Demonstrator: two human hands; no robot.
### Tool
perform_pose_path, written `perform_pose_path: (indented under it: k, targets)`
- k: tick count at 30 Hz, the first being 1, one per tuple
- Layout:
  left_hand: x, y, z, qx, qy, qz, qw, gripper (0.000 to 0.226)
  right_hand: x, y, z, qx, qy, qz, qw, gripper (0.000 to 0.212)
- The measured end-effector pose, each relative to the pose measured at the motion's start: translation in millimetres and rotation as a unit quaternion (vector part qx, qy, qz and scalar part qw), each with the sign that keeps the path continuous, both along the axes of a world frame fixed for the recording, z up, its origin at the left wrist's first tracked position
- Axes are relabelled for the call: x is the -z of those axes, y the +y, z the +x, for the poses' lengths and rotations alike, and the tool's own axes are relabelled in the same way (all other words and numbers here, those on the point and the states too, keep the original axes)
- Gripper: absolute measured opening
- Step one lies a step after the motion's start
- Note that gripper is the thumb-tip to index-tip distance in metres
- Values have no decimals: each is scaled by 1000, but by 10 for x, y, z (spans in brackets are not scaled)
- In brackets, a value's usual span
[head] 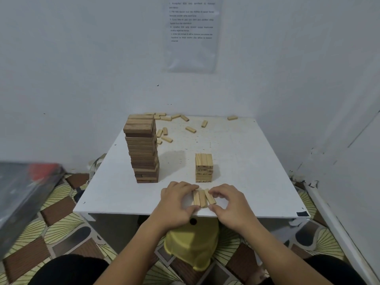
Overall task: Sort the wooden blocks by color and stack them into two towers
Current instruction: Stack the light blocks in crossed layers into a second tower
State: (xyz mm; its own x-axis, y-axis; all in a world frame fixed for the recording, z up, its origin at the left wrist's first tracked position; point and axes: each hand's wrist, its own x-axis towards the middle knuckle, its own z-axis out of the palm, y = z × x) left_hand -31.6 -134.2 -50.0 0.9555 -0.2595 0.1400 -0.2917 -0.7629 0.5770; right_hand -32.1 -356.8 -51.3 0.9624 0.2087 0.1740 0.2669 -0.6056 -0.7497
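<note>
Left hand (176, 202) and right hand (228, 204) pinch three pale blocks (203, 198) together; short pale tower (204, 167) stands just beyond, dark tower (144, 151) farther left.

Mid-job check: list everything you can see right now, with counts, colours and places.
dark tower: one, brown, table's left
light tower: one, pale, table centre
block row: three blocks, pale, near edge
loose blocks: about a dozen, pale, table's far side
table: one, white
plastic stool: one, yellow, under table
paper sheet: one, white, on wall
left hand: one, grips row's left side
right hand: one, grips row's right side
</note>
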Motion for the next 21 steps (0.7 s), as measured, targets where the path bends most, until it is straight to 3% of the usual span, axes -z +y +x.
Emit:
perform_pose_path:
  k: [13,21]
  targets:
    - [31,61,9,17,7,-13,1000,58,-48,-13,-16,15,33,43,998,25]
    - [39,67,-18,25,-1,-19,1000,54,-28,21,-32,23,3,5,1000,16]
